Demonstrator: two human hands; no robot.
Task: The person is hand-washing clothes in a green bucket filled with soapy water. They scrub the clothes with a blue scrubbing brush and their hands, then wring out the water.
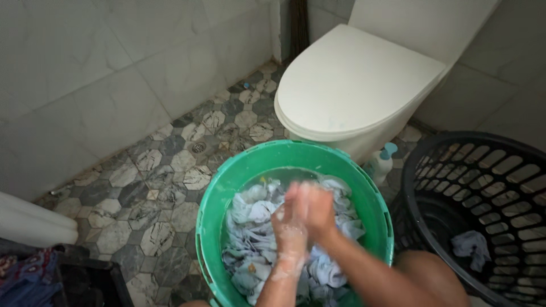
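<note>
A green plastic bucket (375, 199) stands on the floor in front of me, full of pale blue and white laundry (256, 216) soaking in water. Both hands are raised just above the clothes, palm pressed against palm. My left hand (289, 224) is coated in white suds down to the wrist. My right hand (319, 207) lies against it from the right, with its forearm reaching in from the lower right. The hands are blurred by motion, and whatever may lie between the palms is hidden.
A white toilet (352, 79) with its lid shut stands right behind the bucket. A black slatted laundry basket (500, 170) at the right holds one bluish cloth (471, 245). A small bottle with a blue cap (384, 159) stands between them. The hexagon-tiled floor has a drain (198, 147).
</note>
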